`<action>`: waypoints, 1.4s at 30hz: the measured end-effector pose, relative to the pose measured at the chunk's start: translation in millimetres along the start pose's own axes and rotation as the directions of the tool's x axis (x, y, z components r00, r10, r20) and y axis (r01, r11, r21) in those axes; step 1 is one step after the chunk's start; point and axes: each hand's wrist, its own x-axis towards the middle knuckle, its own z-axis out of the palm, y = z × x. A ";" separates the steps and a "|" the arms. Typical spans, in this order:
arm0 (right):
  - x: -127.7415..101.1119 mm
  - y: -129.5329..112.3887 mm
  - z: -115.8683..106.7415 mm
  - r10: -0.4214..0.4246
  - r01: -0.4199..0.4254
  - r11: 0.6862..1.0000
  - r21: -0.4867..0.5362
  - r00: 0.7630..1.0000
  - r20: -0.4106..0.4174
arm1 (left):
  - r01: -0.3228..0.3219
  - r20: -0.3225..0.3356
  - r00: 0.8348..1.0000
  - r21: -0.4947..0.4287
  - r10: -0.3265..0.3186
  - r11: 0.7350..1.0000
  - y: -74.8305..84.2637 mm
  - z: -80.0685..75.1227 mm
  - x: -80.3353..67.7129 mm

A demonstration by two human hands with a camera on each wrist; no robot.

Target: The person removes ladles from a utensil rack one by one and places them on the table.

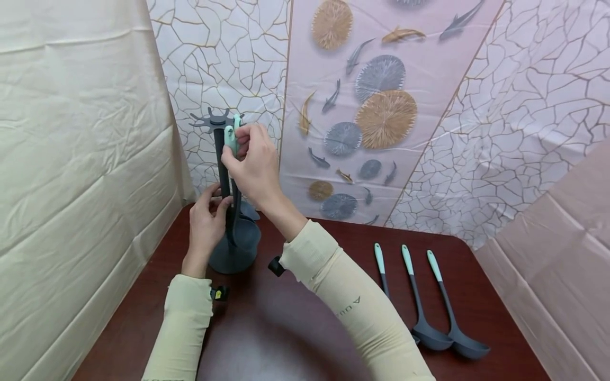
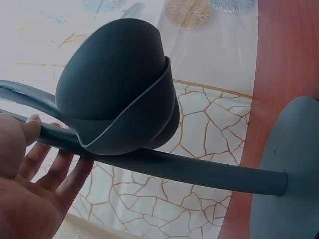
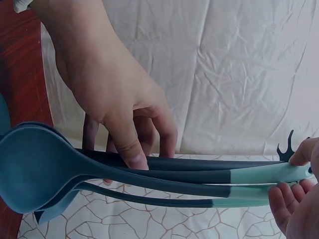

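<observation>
A dark grey utensil stand (image 1: 222,174) rises from its round base (image 1: 233,257) at the table's back left, with a hook crown (image 1: 215,121) on top. My left hand (image 1: 206,222) grips the pole low down (image 2: 174,167), thumb in front and fingers behind (image 3: 149,149). My right hand (image 1: 238,145) pinches the mint handle end (image 1: 231,135) of a hanging utensil just under the crown (image 3: 286,148). Several grey utensils with mint handles (image 3: 259,177) hang along the pole. Their ladle bowls (image 2: 119,84) nest together near the base (image 2: 294,174).
Three more grey utensils with mint handles (image 1: 419,301) lie side by side on the dark red table (image 1: 295,328) at the right. Cream cloth (image 1: 76,159) hangs close on the left, patterned sheets behind the stand.
</observation>
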 end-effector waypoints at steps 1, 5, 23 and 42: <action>0.2 0.4 -0.2 -0.007 0.007 1.000 0.002 1.000 -0.005 | -0.002 -0.002 1.000 -0.002 0.002 1.000 0.2 0.0 0.0; 0.4 0.7 -1.0 -0.028 0.029 0.999 0.023 1.000 -0.010 | -0.007 -0.008 1.000 -0.003 0.007 1.000 0.0 0.0 0.1; -1.1 4.3 -1.5 -0.011 0.013 0.990 0.139 1.000 -0.014 | -0.015 0.004 1.000 0.001 0.015 1.000 -0.6 0.7 1.4; -3.1 4.2 -7.6 0.013 -0.013 0.981 0.193 1.000 0.005 | -0.025 -0.003 1.000 0.018 0.025 1.000 1.4 0.7 1.0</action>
